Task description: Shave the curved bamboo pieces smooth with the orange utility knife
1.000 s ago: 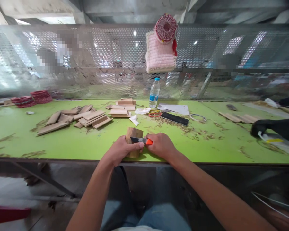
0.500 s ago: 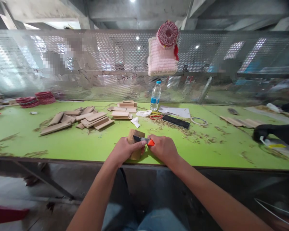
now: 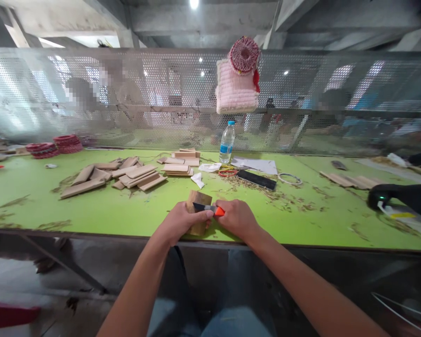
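Note:
My left hand point(image 3: 180, 221) is wrapped round a short brown wooden piece point(image 3: 197, 201) that stands on the green table point(image 3: 101, 206) near its front edge. In my right hand point(image 3: 235, 218) is a knife with an orange handle point(image 3: 218, 211). Its dark blade point(image 3: 200, 206) lies across the wooden piece, pointing left, with my left thumb beside it. Both hands are closed and nearly touch each other.
Flat wooden slats point(image 3: 126, 174) lie in a heap to the left, a neat stack point(image 3: 177, 166) behind. A water bottle point(image 3: 226, 142), a black bar point(image 3: 257, 179), rubber bands point(image 3: 227, 172) and shavings lie beyond. A black-gloved hand point(image 3: 400, 195) rests at the right. A mesh fence point(image 3: 126, 98) backs the table.
The hands, knife and wooden piece keep nearly the same pose; the blade has shifted slightly on the wood. The view has tilted a little.

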Tool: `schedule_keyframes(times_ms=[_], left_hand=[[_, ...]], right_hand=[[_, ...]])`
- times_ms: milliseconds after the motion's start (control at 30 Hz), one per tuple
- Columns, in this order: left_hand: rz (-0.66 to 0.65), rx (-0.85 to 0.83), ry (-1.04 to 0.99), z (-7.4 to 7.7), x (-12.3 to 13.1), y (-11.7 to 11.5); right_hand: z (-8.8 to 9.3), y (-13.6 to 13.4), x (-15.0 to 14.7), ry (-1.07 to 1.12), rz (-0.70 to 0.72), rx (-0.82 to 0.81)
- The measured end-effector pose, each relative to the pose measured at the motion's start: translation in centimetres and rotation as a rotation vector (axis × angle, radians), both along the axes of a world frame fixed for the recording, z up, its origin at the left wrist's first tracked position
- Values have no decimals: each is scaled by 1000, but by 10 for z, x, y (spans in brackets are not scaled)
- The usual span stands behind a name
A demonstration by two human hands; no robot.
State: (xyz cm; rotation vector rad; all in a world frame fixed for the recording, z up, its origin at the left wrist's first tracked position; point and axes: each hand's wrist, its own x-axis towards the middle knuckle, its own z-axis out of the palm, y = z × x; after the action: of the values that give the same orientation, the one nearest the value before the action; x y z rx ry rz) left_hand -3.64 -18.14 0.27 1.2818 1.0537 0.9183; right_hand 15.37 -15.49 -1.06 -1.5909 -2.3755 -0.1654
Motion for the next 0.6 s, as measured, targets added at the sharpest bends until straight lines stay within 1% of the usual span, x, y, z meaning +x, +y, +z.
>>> schedule_keyframes(times_ms=[300,467,500,600], left_hand=[[38,-13,10,3,4,-1],[68,-61,-26,3,5,0],[61,-65,-27,4,5,0],[35,-61,-35,4,3,0]], right_hand=[[-1,-2,1,26,-66,34],[2,-2,1,61,-213,83],[2,-2,1,68,-212,89],[1,-1,0,53,-107,63]])
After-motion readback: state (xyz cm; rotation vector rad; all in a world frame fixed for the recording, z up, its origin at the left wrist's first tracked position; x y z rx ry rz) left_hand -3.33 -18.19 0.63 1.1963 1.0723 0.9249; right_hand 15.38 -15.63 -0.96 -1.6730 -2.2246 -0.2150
